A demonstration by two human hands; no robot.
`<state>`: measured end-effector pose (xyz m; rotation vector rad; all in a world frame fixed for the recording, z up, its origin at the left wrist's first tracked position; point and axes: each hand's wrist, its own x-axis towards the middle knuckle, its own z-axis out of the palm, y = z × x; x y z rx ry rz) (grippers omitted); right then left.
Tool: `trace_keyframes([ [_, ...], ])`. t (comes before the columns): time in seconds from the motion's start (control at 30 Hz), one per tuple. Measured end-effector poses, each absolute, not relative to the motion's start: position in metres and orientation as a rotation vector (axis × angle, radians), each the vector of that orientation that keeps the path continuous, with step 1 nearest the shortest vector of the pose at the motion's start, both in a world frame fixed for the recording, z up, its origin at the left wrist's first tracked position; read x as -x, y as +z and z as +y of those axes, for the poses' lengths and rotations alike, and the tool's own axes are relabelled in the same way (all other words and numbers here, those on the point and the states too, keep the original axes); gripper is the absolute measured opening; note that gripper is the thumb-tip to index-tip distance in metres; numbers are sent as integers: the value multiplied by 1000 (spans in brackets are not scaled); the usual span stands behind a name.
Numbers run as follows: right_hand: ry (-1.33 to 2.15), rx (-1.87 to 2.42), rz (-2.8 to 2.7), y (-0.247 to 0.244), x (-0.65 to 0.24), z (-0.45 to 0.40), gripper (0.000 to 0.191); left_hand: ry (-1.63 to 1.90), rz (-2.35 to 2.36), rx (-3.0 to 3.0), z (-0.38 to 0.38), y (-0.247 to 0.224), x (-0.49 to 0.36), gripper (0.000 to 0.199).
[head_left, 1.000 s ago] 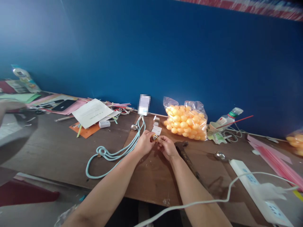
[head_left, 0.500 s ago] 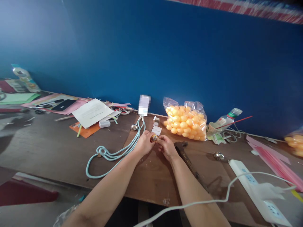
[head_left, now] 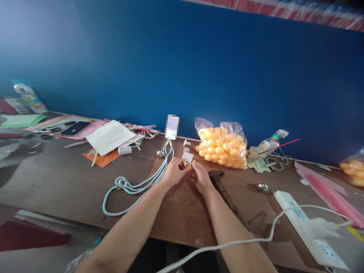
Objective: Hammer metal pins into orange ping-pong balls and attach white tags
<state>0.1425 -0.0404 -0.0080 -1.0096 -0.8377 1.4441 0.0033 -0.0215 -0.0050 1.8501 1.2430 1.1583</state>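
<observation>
My left hand (head_left: 172,173) is closed around a small, round, shiny silver piece with an orange-yellow rim (head_left: 186,164); its exact kind is too small to tell. From the right, my right hand (head_left: 200,175) has its thumb and curled fingers against the edge of the same piece. Just beyond the fingers lies a small white printed card (head_left: 187,156). Beside my right wrist rests a dark hammer (head_left: 223,191). Light blue lanyard cord (head_left: 133,185) loops over the table left of my left hand, leading up to a badge (head_left: 171,127) against the wall.
A clear bag of orange balls (head_left: 220,148) stands at the back. Silvery pieces lie left (head_left: 160,153) and right (head_left: 261,186). A white power strip (head_left: 309,231) is at right, its cable (head_left: 227,246) crossing above my right forearm. Papers (head_left: 110,137) and a phone (head_left: 75,128) lie left.
The small piece has turned a little in my left hand, showing more of its rim and silver middle. My right fingertips have shifted slightly on its right side. The view has moved slightly.
</observation>
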Motion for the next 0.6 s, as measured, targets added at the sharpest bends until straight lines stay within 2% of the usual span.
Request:
trace_keyframes([
  [0.6, 1412, 1091, -900, -10, -140, -39, 34, 1095, 1237, -1884, -23, -6, -3, 29],
])
